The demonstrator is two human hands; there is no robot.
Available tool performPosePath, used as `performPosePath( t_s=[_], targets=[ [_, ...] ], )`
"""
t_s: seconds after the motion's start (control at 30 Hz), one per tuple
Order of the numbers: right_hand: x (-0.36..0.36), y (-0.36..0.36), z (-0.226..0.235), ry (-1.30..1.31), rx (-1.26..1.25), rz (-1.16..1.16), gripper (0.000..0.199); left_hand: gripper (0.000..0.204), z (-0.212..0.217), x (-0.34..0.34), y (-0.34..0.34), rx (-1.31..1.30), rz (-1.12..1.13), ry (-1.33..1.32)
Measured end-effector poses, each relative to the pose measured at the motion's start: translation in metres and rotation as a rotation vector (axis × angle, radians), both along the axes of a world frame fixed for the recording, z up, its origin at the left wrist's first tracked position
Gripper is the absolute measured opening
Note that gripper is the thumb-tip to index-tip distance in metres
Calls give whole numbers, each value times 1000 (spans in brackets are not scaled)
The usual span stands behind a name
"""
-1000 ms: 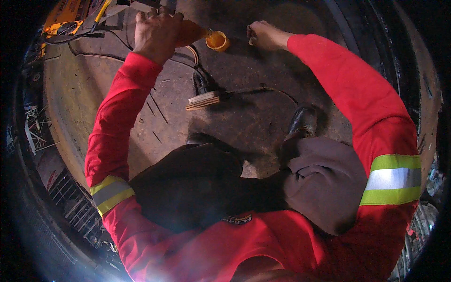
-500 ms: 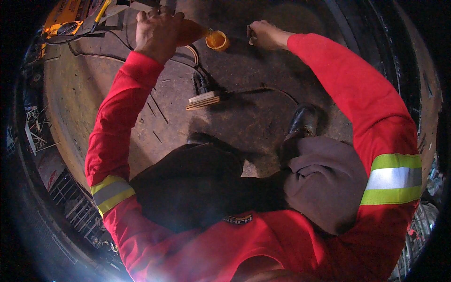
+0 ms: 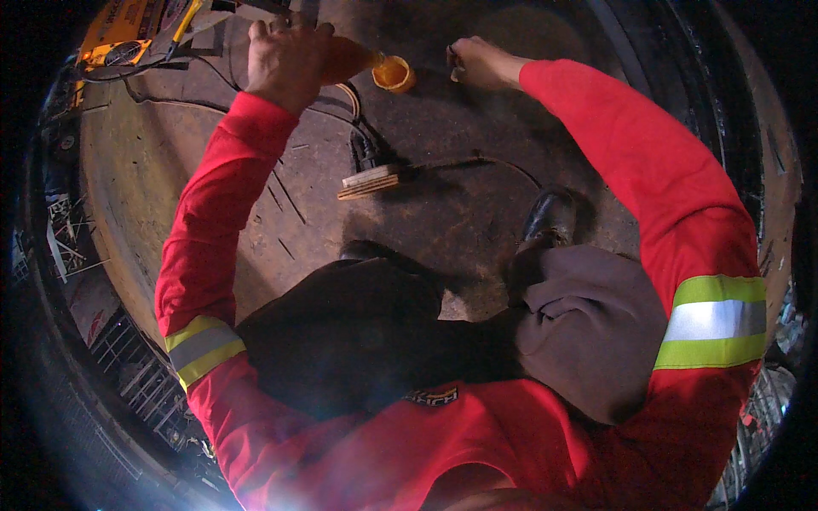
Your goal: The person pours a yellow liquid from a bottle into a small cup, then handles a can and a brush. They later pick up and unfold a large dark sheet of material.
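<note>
My left hand (image 3: 285,64) is wrapped round a reddish-orange, see-through bottle (image 3: 348,61), which lies tilted with its narrow neck pointing right. The neck ends at the rim of a small orange-yellow cup (image 3: 394,75), whose open mouth shows. Whether liquid is running between them is too small to tell. To the right of the cup, and apart from it, is my right hand (image 3: 481,64). Its fingers are curled closed, and what they hold, if anything, is hidden.
Nearer me, a black plug with cables sits by a pale, layered block (image 3: 371,181) on the brown, stained floor (image 3: 460,213). Thin rods lie to its left. An orange machine (image 3: 119,47) with a yellow-handled cable stands far left. My dark boot (image 3: 550,217) is at right.
</note>
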State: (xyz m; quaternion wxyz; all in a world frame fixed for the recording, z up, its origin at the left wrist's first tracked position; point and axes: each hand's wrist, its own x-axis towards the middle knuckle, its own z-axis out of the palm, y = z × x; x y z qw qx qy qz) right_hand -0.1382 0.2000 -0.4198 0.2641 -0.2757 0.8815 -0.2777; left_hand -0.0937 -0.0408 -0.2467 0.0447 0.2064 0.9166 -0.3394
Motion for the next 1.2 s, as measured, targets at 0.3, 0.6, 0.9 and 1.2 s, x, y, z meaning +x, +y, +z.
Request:
performPosePath(
  t_s=[0.3,0.6,0.9,1.2],
  targets=[
    [3,-1,19,-65,61,-8,17,56,2,0,3,-7,10,-9],
    [4,2,9,31,-1,-1,15,62,0,-2,4,-15,10,3],
    [-2,1,-5,29,16,10,14,62,0,-3,6,-46,10,-10],
    [-2,-1,4,-40,56,3,13,63,-4,-4,7,-14,37,-32]
  ],
)
